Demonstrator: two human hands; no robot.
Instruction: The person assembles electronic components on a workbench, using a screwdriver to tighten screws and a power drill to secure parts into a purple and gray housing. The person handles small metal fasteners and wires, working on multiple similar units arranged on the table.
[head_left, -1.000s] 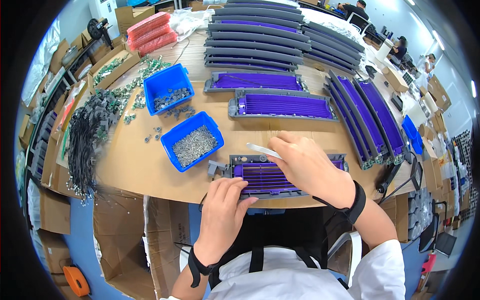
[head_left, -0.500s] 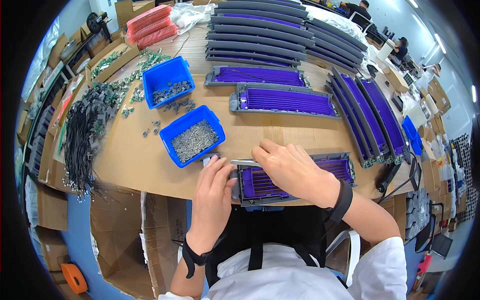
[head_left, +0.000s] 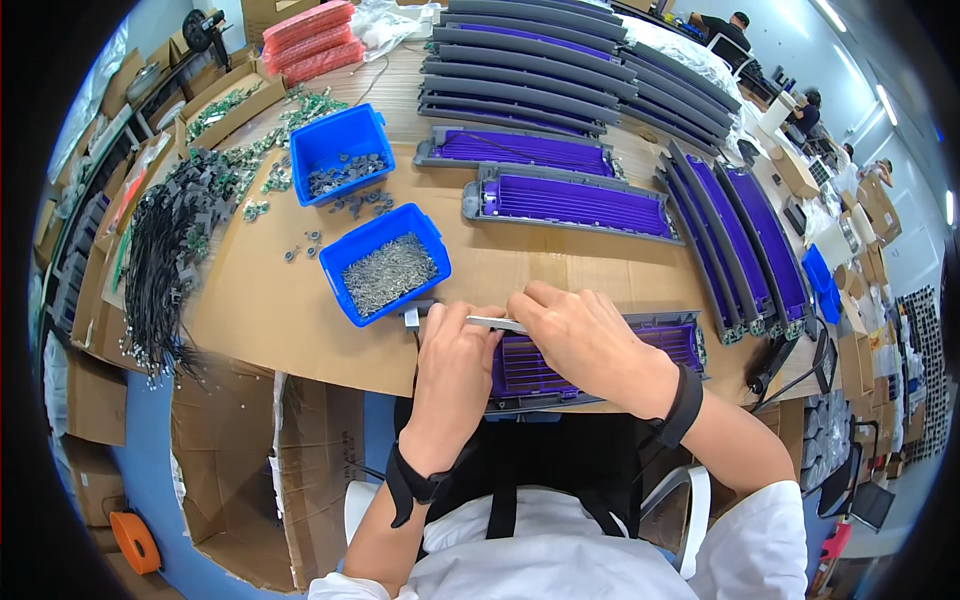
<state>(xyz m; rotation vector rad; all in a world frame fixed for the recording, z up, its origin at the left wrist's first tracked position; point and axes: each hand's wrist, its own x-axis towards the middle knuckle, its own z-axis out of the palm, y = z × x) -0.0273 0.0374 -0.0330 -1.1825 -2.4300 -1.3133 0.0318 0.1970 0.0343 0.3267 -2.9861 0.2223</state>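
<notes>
My right hand (head_left: 590,340) is closed around a slim silver tool that looks like tweezers (head_left: 496,323), which points left. At its tip, the bent fingers of my left hand (head_left: 448,365) are pinched together; whatever sits between them is hidden. Both hands are over the left part of a grey frame with a purple slatted panel (head_left: 655,345), lying at the table's near edge. A small white-tipped part with a dark cable (head_left: 411,318) shows just left of my left hand. Beyond it stands a blue bin of small metal screws (head_left: 390,275).
Another blue bin (head_left: 342,155) holds small grey round parts, some spilled beside it. Black cables (head_left: 155,290) and green circuit boards (head_left: 225,105) lie at the left. More purple-and-grey frames (head_left: 570,205) are laid out and stacked behind and at the right. Cardboard boxes (head_left: 225,460) stand below the table edge.
My left hand has shifted right and up, bringing its fingertips to the silver tool's tip. My right hand has barely moved and keeps its hold.
</notes>
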